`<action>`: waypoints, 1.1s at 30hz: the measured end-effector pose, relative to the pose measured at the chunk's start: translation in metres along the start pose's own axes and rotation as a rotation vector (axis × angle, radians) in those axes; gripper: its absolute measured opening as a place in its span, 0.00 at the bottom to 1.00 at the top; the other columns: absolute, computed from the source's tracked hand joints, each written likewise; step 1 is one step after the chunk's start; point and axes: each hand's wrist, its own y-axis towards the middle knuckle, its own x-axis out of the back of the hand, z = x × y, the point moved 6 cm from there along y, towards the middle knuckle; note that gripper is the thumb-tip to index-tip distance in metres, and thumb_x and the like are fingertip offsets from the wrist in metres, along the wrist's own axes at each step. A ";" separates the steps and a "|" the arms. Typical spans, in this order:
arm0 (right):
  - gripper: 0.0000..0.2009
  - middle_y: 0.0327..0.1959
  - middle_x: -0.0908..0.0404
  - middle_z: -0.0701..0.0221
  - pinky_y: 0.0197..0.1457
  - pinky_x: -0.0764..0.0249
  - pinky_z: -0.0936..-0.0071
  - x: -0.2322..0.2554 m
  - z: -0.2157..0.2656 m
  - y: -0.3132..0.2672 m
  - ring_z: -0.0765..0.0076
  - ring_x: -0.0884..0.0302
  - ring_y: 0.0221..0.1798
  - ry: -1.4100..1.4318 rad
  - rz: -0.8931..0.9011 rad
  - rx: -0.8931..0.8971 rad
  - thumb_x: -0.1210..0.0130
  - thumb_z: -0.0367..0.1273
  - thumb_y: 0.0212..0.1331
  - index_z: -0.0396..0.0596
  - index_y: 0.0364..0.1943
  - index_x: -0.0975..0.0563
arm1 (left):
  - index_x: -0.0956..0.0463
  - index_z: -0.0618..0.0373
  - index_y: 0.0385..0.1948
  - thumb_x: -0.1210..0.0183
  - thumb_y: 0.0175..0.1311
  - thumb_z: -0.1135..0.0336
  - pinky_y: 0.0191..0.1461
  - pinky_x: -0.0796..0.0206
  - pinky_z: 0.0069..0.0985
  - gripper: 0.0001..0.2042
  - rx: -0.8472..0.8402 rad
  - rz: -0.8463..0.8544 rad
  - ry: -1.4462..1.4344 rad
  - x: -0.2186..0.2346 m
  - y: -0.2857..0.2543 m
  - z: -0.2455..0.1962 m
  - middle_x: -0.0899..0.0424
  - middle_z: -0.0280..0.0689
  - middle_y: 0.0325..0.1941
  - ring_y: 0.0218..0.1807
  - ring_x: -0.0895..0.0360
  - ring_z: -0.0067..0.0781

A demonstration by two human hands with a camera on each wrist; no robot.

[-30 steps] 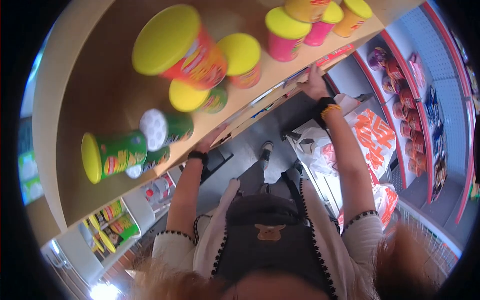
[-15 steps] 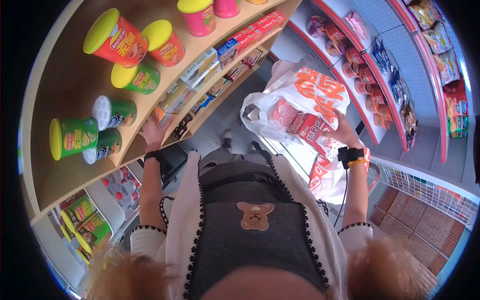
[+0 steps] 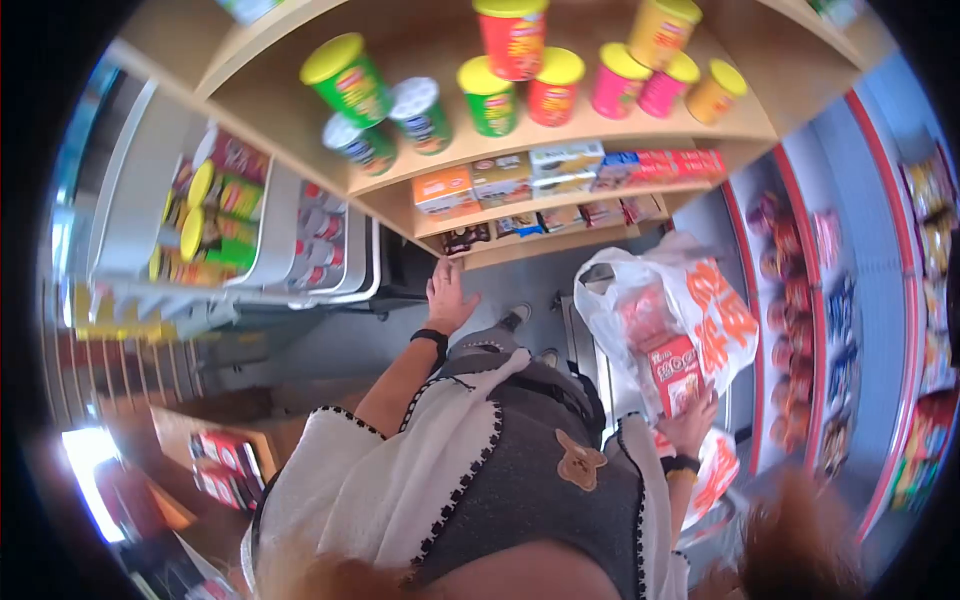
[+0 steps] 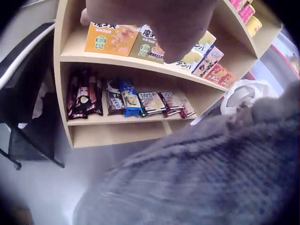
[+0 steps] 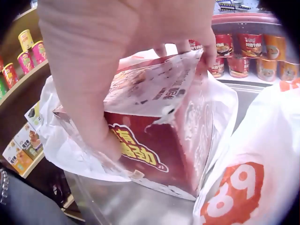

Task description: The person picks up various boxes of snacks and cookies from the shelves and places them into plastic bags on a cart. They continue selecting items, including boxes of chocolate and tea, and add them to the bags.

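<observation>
A red box [image 3: 676, 374] lies at the mouth of a white plastic bag with orange print [image 3: 722, 318]. My right hand [image 3: 690, 424] grips its near end. In the right wrist view the thumb and fingers of my right hand [image 5: 117, 56] span the red box [image 5: 154, 140], thumb on one side, fingers over the other. My left hand [image 3: 449, 297] holds nothing, its fingers relaxed, below the front of the wooden shelf. In the left wrist view my left hand [image 4: 159, 21] appears at the top, before a row of snack boxes [image 4: 111, 40].
Yellow-lidded cans [image 3: 515, 40] stand on the wooden shelf [image 3: 560, 143]. Wrapped snacks [image 4: 84, 93] lie on a lower shelf. To the right, a red-edged rack [image 3: 740, 220] holds cups and packets. At left stands a grey unit [image 3: 130, 240] with snacks and bottles.
The view has swung left. My left hand has come away from the shelf and its boxes. My right hand has moved from the shelf edge to the red box and now grips it.
</observation>
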 end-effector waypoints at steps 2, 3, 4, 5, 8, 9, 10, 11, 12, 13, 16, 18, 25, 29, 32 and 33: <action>0.59 0.60 0.45 0.47 0.66 0.46 0.53 0.018 0.007 0.002 0.39 0.47 0.63 0.102 -0.089 0.001 0.29 0.34 0.24 0.47 0.68 0.56 | 0.44 0.57 0.60 0.39 0.48 0.52 0.66 0.52 0.48 0.38 0.083 0.170 -0.120 -0.013 -0.013 0.004 0.51 0.48 0.68 0.69 0.51 0.48; 0.59 0.59 0.44 0.47 0.66 0.46 0.54 0.026 0.009 0.005 0.40 0.46 0.62 0.211 -0.140 -0.001 0.29 0.34 0.24 0.47 0.68 0.56 | 0.44 0.59 0.60 0.39 0.49 0.51 0.64 0.46 0.46 0.37 0.097 0.205 -0.113 -0.008 -0.019 0.002 0.50 0.51 0.67 0.67 0.48 0.50; 0.59 0.58 0.44 0.48 0.65 0.45 0.54 0.033 0.013 0.008 0.41 0.45 0.62 0.324 -0.188 -0.009 0.30 0.34 0.24 0.46 0.68 0.56 | 0.44 0.59 0.60 0.39 0.49 0.51 0.64 0.46 0.46 0.37 0.116 0.189 -0.121 -0.013 -0.024 0.009 0.50 0.51 0.67 0.67 0.48 0.50; 0.59 0.57 0.42 0.49 0.64 0.45 0.54 0.041 0.017 0.009 0.41 0.44 0.60 0.366 -0.177 -0.010 0.29 0.35 0.25 0.44 0.67 0.55 | 0.43 0.61 0.59 0.40 0.49 0.51 0.63 0.45 0.44 0.37 0.153 0.225 -0.167 -0.030 -0.029 0.022 0.48 0.52 0.66 0.66 0.46 0.51; 0.59 0.57 0.42 0.50 0.63 0.44 0.53 0.065 0.040 0.013 0.41 0.43 0.59 0.049 -0.209 0.096 0.30 0.34 0.24 0.44 0.68 0.56 | 0.39 0.61 0.56 0.40 0.50 0.52 0.63 0.43 0.41 0.33 0.205 0.295 -0.236 -0.065 -0.036 0.051 0.41 0.54 0.62 0.63 0.43 0.53; 0.59 0.57 0.42 0.50 0.62 0.44 0.53 0.068 0.039 0.012 0.41 0.43 0.58 0.043 -0.205 0.072 0.30 0.32 0.23 0.47 0.68 0.56 | 0.36 0.60 0.54 0.39 0.50 0.53 0.62 0.43 0.39 0.31 0.221 0.325 -0.265 -0.068 -0.040 0.053 0.37 0.54 0.59 0.62 0.41 0.54; 0.59 0.57 0.42 0.50 0.62 0.44 0.53 0.072 0.040 0.010 0.41 0.43 0.58 0.033 -0.211 0.058 0.30 0.32 0.23 0.47 0.68 0.56 | 0.36 0.60 0.54 0.39 0.50 0.53 0.62 0.43 0.39 0.31 0.207 0.336 -0.269 -0.070 -0.042 0.054 0.37 0.54 0.59 0.62 0.41 0.54; 0.59 0.56 0.41 0.50 0.62 0.44 0.54 0.079 0.040 0.007 0.41 0.43 0.58 0.097 -0.217 0.037 0.31 0.32 0.23 0.48 0.68 0.56 | 0.36 0.62 0.54 0.40 0.50 0.52 0.63 0.43 0.38 0.32 0.216 0.350 -0.305 -0.071 -0.043 0.055 0.37 0.55 0.59 0.62 0.41 0.54; 0.59 0.56 0.41 0.50 0.62 0.44 0.54 0.085 0.040 0.005 0.41 0.43 0.57 0.160 -0.226 0.018 0.31 0.32 0.23 0.48 0.68 0.56 | 0.37 0.64 0.54 0.40 0.50 0.51 0.64 0.44 0.37 0.33 0.225 0.364 -0.342 -0.068 -0.044 0.051 0.38 0.56 0.59 0.63 0.42 0.54; 0.59 0.54 0.41 0.51 0.61 0.42 0.56 0.093 0.044 0.001 0.43 0.41 0.56 0.171 -0.266 0.037 0.31 0.30 0.24 0.49 0.68 0.57 | 0.36 0.64 0.54 0.40 0.50 0.52 0.64 0.44 0.37 0.32 0.229 0.377 -0.370 -0.062 -0.045 0.046 0.37 0.57 0.59 0.63 0.41 0.54; 0.59 0.54 0.41 0.52 0.59 0.39 0.58 0.086 0.034 -0.006 0.45 0.40 0.56 0.521 -0.244 -0.071 0.31 0.28 0.25 0.50 0.68 0.57 | 0.35 0.63 0.54 0.40 0.50 0.53 0.64 0.44 0.37 0.31 0.172 0.425 -0.316 -0.072 -0.047 0.047 0.36 0.56 0.58 0.62 0.40 0.53; 0.59 0.54 0.44 0.52 0.59 0.37 0.59 0.075 0.023 -0.014 0.46 0.38 0.54 0.430 -0.257 -0.105 0.31 0.26 0.25 0.50 0.68 0.58 | 0.35 0.63 0.53 0.40 0.50 0.53 0.63 0.43 0.37 0.31 0.150 0.446 -0.303 -0.074 -0.046 0.048 0.35 0.55 0.58 0.61 0.38 0.53; 0.58 0.55 0.44 0.52 0.63 0.39 0.58 0.011 -0.012 -0.035 0.45 0.43 0.59 0.502 -0.272 -0.184 0.30 0.27 0.24 0.48 0.68 0.56 | 0.31 0.62 0.50 0.41 0.50 0.54 0.62 0.42 0.36 0.27 0.080 0.553 -0.298 -0.070 -0.042 0.034 0.32 0.54 0.55 0.58 0.36 0.51; 0.53 0.54 0.42 0.51 0.63 0.44 0.54 -0.013 -0.024 -0.055 0.42 0.45 0.59 0.179 -0.243 -0.061 0.31 0.33 0.25 0.45 0.65 0.49 | 0.30 0.61 0.49 0.41 0.50 0.54 0.62 0.42 0.36 0.26 0.029 0.546 -0.268 -0.075 -0.048 0.039 0.32 0.53 0.56 0.59 0.36 0.51; 0.49 0.55 0.42 0.51 0.62 0.44 0.53 -0.021 -0.026 -0.058 0.42 0.45 0.58 0.099 -0.220 -0.029 0.32 0.35 0.26 0.44 0.62 0.44 | 0.31 0.60 0.50 0.41 0.50 0.54 0.62 0.42 0.36 0.26 0.043 0.588 -0.226 -0.075 -0.054 0.042 0.33 0.53 0.57 0.59 0.36 0.50; 0.49 0.55 0.42 0.51 0.62 0.44 0.53 -0.018 -0.022 -0.057 0.42 0.45 0.58 0.099 -0.201 -0.031 0.32 0.35 0.26 0.44 0.62 0.44 | 0.31 0.60 0.50 0.40 0.50 0.55 0.62 0.42 0.36 0.27 0.006 0.581 -0.172 -0.073 -0.054 0.042 0.33 0.52 0.57 0.59 0.36 0.51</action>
